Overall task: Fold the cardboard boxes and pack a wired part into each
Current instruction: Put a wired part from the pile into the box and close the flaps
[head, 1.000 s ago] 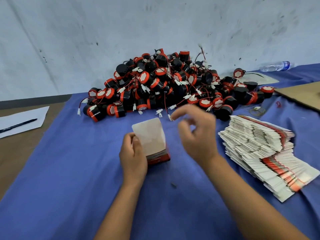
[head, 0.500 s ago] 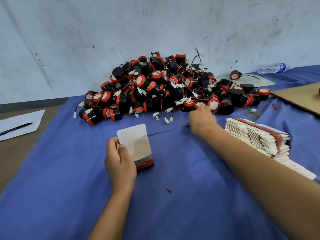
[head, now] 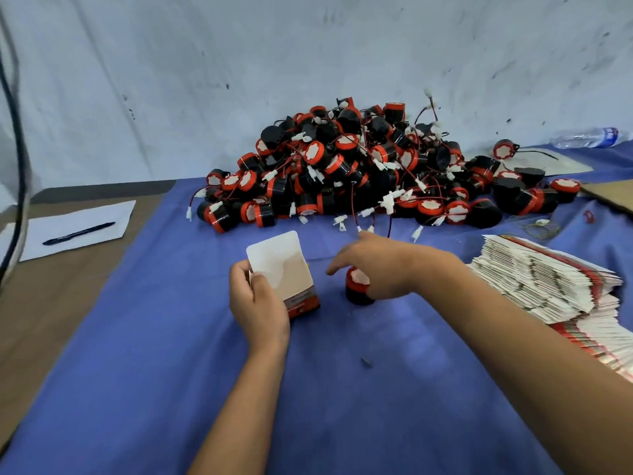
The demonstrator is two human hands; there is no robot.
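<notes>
My left hand (head: 256, 303) grips a small folded cardboard box (head: 287, 274), white with a red band at its base and its top flap standing open. My right hand (head: 373, 264) holds a black and red wired part (head: 357, 286) just right of the box, low over the blue cloth (head: 171, 354). A big pile of the same black and red wired parts (head: 359, 166) lies behind against the wall. A stack of flat unfolded boxes (head: 548, 279) sits to the right.
A sheet of paper (head: 78, 228) with a black pen (head: 78, 233) lies on the brown table at left. A plastic bottle (head: 592, 137) and brown cardboard (head: 613, 197) are at the far right. A dark cable (head: 17, 166) hangs at the left edge.
My right hand reached out to the pile, then came back toward the box with a wired part in it. My left hand kept hold of the box.
</notes>
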